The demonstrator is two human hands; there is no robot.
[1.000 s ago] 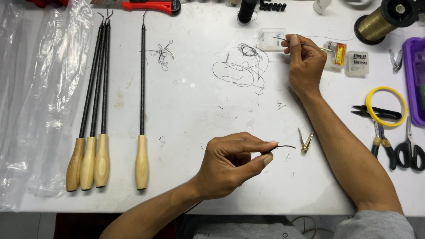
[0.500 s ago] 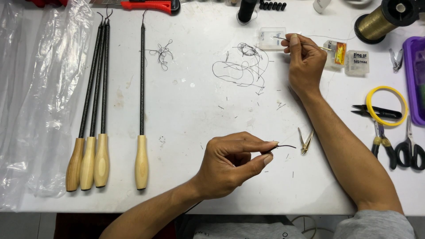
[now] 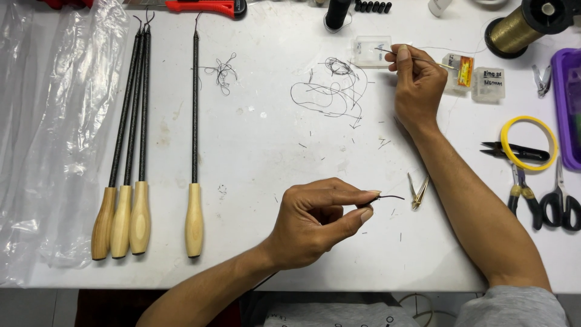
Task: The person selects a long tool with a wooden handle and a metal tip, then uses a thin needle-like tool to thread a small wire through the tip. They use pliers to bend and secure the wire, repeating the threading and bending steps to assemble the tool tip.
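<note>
My left hand [image 3: 318, 219] pinches a short thin black wire piece [image 3: 390, 197] between thumb and forefinger, low over the white table [image 3: 260, 151]. My right hand [image 3: 417, 82] is far out near the back, closed on a thin metal tool [image 3: 387, 51] whose tip reaches into a small clear plastic box [image 3: 369, 51]. A tangle of black thread [image 3: 330, 91] lies between the two hands. A small brass tweezer-like clip [image 3: 417, 192] lies just right of the left hand's fingertips.
Three wooden-handled black rods [image 3: 124, 151] lie together at left, a fourth rod [image 3: 194, 151] beside them. Clear plastic sheet [image 3: 42, 121] covers the left edge. At right are a yellow ring [image 3: 531, 142], black snips [image 3: 514, 151], pliers [image 3: 523, 194], scissors [image 3: 560, 203], gold thread spool [image 3: 523, 27], and small boxes [image 3: 478, 79].
The right hand has shifted slightly at the clear box. The left hand holds still with the wire piece.
</note>
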